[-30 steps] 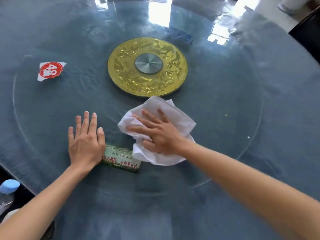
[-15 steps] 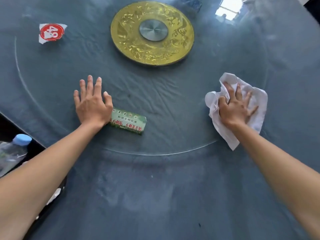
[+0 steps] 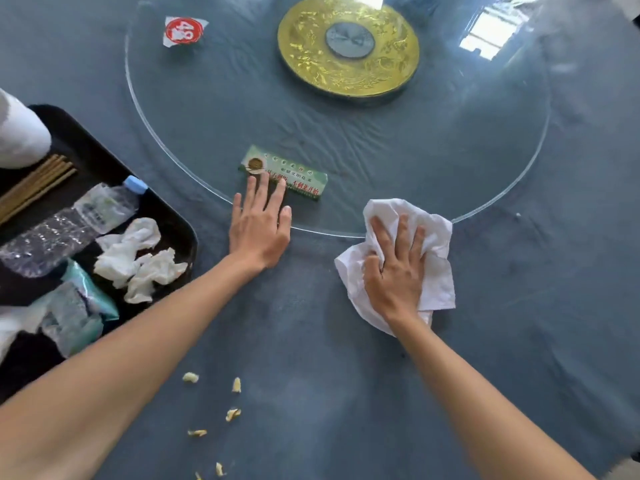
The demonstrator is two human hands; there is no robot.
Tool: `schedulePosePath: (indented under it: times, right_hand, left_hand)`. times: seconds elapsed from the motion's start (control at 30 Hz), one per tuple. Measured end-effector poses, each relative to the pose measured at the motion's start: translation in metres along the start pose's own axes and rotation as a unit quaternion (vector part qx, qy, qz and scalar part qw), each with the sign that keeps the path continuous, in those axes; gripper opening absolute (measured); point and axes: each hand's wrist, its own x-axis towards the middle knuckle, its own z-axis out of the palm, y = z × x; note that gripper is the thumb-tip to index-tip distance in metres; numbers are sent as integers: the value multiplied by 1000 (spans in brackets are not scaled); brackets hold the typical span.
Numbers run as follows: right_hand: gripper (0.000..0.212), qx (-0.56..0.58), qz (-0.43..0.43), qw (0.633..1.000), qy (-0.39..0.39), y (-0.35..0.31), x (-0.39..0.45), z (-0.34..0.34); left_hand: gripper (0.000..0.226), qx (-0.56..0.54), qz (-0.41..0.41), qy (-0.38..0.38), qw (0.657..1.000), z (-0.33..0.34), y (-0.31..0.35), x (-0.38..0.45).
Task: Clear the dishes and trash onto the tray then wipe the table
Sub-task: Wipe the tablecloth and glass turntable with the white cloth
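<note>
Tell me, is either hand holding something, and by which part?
Neither grips. The right hand presses flat on the middle of the cloth; the left hand lies flat, fingertips on the card.

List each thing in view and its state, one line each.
Card: flat on turntable.
Tag: flat on turntable.
Cloth: crumpled, across turntable edge.
Left hand: flat, fingers touching card.
Right hand: presses cloth.
Bottle: capped, lying on tray.
Tissues: crumpled, on tray.
Chopsticks: lying on tray.
Scraps: loose on table.
</note>
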Motion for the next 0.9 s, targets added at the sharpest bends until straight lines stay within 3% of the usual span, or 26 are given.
schedulePosePath:
  times: [0.2,0.47,0.57,0.73,0.9]
  right_hand:
    - [62,-107,-121,980,-116,-24,-50,22]
    - [69,-120,-303,928,-181,-40,-108,37]
    - [67,-90,-349,917,-173,-32,-137,44]
    - [63,-83,-373,909,-164,-13,-171,44]
    - [62,-27,-319,925,-205,5,-205,34]
  left_hand:
    - [58,-128,56,-58,988,12,24,-126]
    - [67,-48,9,-48,998,15,17,-244]
    - [67,-41,-6,-38,998,22,23,-283]
    - [68,-58,-7,-28,998,38,34,-328]
    - [68,-81,22,-50,995,36,46,-354]
